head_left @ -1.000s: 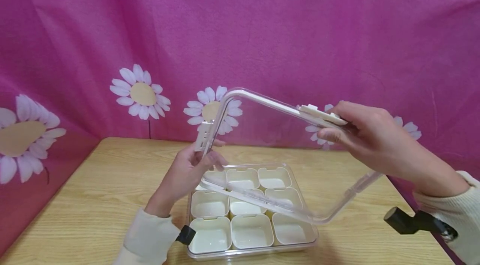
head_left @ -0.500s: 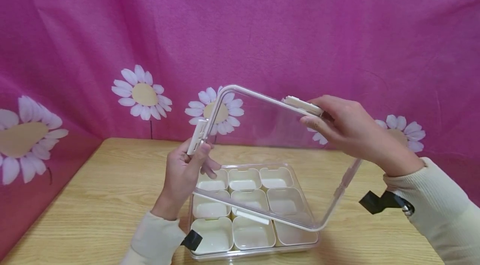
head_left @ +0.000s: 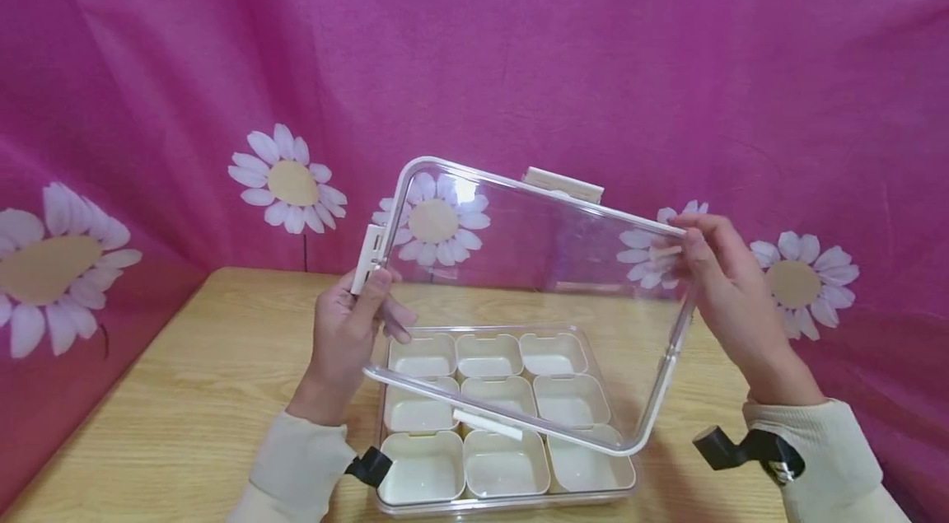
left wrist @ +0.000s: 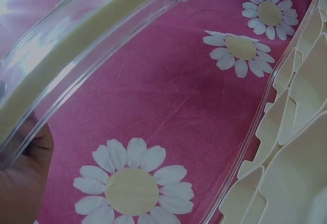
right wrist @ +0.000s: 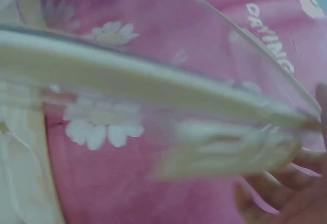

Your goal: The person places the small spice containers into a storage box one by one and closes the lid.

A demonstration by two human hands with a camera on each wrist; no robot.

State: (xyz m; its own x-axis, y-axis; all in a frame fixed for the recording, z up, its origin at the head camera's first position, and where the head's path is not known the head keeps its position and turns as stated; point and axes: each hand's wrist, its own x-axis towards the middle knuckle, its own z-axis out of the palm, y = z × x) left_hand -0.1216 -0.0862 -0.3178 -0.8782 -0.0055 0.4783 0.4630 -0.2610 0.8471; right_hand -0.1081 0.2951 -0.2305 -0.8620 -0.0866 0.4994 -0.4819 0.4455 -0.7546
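Both hands hold a clear rectangular lid (head_left: 534,292) with a pale rim, tilted up above a box. My left hand (head_left: 341,342) grips its left edge just below a white latch (head_left: 367,259), thumb on the near side. At the upper right corner, my right hand (head_left: 734,301) pinches the rim between thumb and fingers. Another latch (head_left: 563,185) sticks out from the top edge, and one more latch (head_left: 488,424) lies along the bottom edge. Below stands the clear box (head_left: 511,500), filled with rows of cream cups (head_left: 507,461). The lid's lower part overlaps several cups in the head view.
The box stands on a light wooden table (head_left: 185,424). Behind the table hangs a pink cloth (head_left: 549,53) printed with white daisies. Black camera mounts (head_left: 371,467) sit on both wrists, over cream sleeves (head_left: 296,457).
The lid has turned to face the head camera more and shifted slightly left. My right hand has moved off the top latch to the upper right corner; my left hand keeps its grip.
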